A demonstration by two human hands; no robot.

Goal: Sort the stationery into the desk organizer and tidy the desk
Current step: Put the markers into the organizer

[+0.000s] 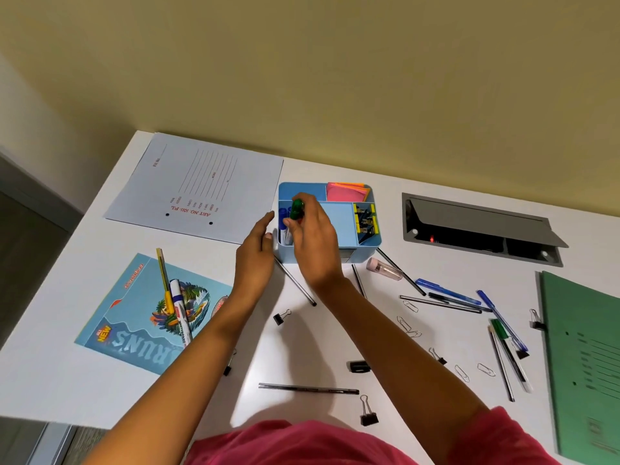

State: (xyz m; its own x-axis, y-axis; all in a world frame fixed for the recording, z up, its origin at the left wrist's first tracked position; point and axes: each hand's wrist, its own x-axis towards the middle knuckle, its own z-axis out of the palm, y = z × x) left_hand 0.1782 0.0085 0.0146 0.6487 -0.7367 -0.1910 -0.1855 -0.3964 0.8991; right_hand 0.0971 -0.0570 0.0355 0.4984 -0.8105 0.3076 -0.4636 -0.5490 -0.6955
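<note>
A light blue desk organizer (337, 218) stands at the back middle of the white desk (60, 364). It holds pink and orange sticky notes (345, 192), black and yellow binder clips (365, 221) and blue-capped markers (285, 226). My right hand (313, 241) is over its left compartment, shut on a green-capped marker (297, 209). My left hand (256, 255) hovers flat and open beside the organizer's left wall, holding nothing. Pens and pencils (469, 303), paper clips (407, 325) and black binder clips (368, 412) lie scattered on the desk.
A white file cover (201, 186) lies back left. A blue booklet (147, 317) at the left carries a whiteboard marker (181, 310) and a yellow pen (162, 271). A green folder (583, 364) lies at the right, an open grey cable box (479, 229) behind it.
</note>
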